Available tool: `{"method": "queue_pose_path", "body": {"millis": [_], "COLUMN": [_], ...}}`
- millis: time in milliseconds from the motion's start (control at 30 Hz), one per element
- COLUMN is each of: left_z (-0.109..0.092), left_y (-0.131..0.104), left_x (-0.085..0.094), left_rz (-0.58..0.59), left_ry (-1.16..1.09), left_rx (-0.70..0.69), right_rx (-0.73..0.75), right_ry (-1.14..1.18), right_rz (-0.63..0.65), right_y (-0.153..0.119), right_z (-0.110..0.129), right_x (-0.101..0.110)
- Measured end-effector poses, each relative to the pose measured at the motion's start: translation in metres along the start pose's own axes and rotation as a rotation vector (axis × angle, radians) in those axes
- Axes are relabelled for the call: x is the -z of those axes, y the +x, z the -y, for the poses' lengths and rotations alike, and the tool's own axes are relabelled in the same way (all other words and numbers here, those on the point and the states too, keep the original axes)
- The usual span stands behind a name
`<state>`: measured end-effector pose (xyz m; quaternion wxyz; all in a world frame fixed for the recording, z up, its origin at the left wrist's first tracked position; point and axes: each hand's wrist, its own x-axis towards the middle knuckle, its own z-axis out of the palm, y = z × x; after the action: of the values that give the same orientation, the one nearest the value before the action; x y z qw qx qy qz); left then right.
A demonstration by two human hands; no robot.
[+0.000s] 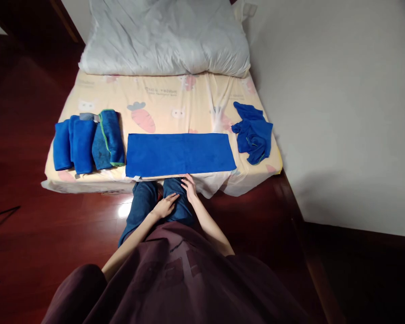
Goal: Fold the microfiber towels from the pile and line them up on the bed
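Note:
A blue towel (180, 154) lies flat as a long rectangle along the near edge of the bed. My left hand (165, 205) rests over my thigh with its fingers stretched out, holding nothing. Close to the towel's near edge is my right hand (189, 186), its fingers apart and empty; whether a fingertip touches the cloth I cannot tell. Left of the flat towel sit several folded towels, among them a plain blue one (84, 146) and a darker blue one with green edging (113, 137). A crumpled heap of blue cloth (254, 135) lies at the right.
The bed (104, 94) wears a pale sheet printed with carrots and cat faces. A large grey-white quilt (168, 38) is bunched across its far end. A white wall (340, 112) runs along the right, and dark red flooring (70, 234) surrounds the bed.

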<state>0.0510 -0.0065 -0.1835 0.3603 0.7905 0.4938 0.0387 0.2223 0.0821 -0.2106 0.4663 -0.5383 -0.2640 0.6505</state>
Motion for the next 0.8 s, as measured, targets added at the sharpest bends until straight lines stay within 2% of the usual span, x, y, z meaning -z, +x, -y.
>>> {"method": "queue_pose_path", "body": {"millis": [200, 400, 500, 600, 700, 800], "left_z": [0.0, -0.001, -0.001, 0.002, 0.008, 0.017], "left_y": [0.0, -0.001, -0.003, 0.0, 0.015, 0.051], "left_x": [0.0, 0.002, 0.001, 0.004, 0.024, 0.065], "left_rz": [-0.004, -0.011, -0.017, -0.003, 0.055, 0.112], "left_ry": [0.005, -0.001, -0.003, 0.009, 0.003, 0.0], "left_rx": [0.008, -0.004, 0.0, 0.006, -0.031, -0.062], "right_rx": [0.048, 0.082, 0.12, 0.205, 0.276, 0.32], "right_ry": [0.034, 0.04, -0.024, -0.187, -0.427, -0.644], "right_rz": [0.031, 0.063, 0.06, 0.067, 0.112, 0.146], "right_y": [-0.001, 0.012, 0.016, 0.014, 0.008, 0.006], "right_z": [0.001, 0.003, -0.001, -0.008, -0.014, -0.016], "right_x": [-0.003, -0.014, -0.014, -0.009, -0.001, 0.002]}}
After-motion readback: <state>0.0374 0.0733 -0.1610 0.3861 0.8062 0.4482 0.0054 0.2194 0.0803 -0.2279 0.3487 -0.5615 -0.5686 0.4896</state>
